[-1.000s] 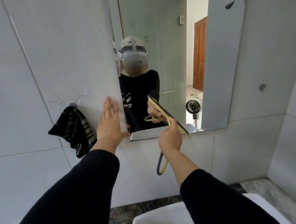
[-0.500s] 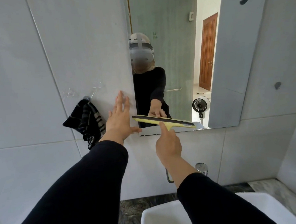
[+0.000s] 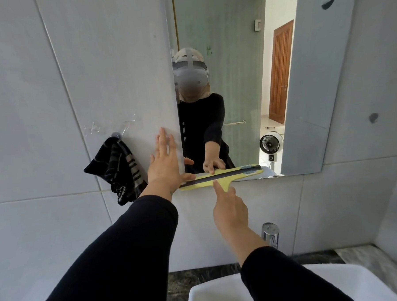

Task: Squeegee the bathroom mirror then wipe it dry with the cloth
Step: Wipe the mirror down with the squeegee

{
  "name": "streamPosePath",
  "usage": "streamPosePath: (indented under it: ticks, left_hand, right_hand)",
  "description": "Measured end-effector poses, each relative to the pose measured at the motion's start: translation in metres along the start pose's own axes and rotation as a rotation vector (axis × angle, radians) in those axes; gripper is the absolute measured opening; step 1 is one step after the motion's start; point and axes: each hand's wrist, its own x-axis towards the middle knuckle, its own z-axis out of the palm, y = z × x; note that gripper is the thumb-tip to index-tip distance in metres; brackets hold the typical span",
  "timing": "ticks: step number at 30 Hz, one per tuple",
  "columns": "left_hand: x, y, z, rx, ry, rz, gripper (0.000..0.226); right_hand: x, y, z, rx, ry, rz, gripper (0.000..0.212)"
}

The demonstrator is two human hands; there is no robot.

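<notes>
The rectangular mirror [image 3: 239, 79] hangs on the grey tiled wall. My right hand [image 3: 229, 209] grips a yellow squeegee [image 3: 222, 175] with a dark rubber blade, held level across the mirror's bottom edge, index finger stretched along its neck. My left hand [image 3: 165, 166] lies flat with fingers spread on the tile at the mirror's left edge, its thumb touching the blade's left end. A black and grey striped cloth [image 3: 117, 169] hangs from a wall hook left of that hand.
A white basin [image 3: 214, 296] sits below, with a chrome tap [image 3: 270, 235] above it on the wall. Dark marble counter [image 3: 199, 277] runs along the wall. A second tiled wall closes in at the right.
The squeegee swung from a tilted pose to level and slid down to the mirror's bottom edge. My left hand stayed on the wall beside the mirror.
</notes>
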Motion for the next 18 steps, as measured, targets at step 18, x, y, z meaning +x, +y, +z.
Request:
streamPosePath:
  ticks: [18]
  left_hand:
    - [-0.02, 0.028, 0.016, -0.015, -0.084, -0.043, 0.118]
  right_hand:
    - [-0.022, 0.053, -0.063, -0.467, 0.068, -0.349, 0.061]
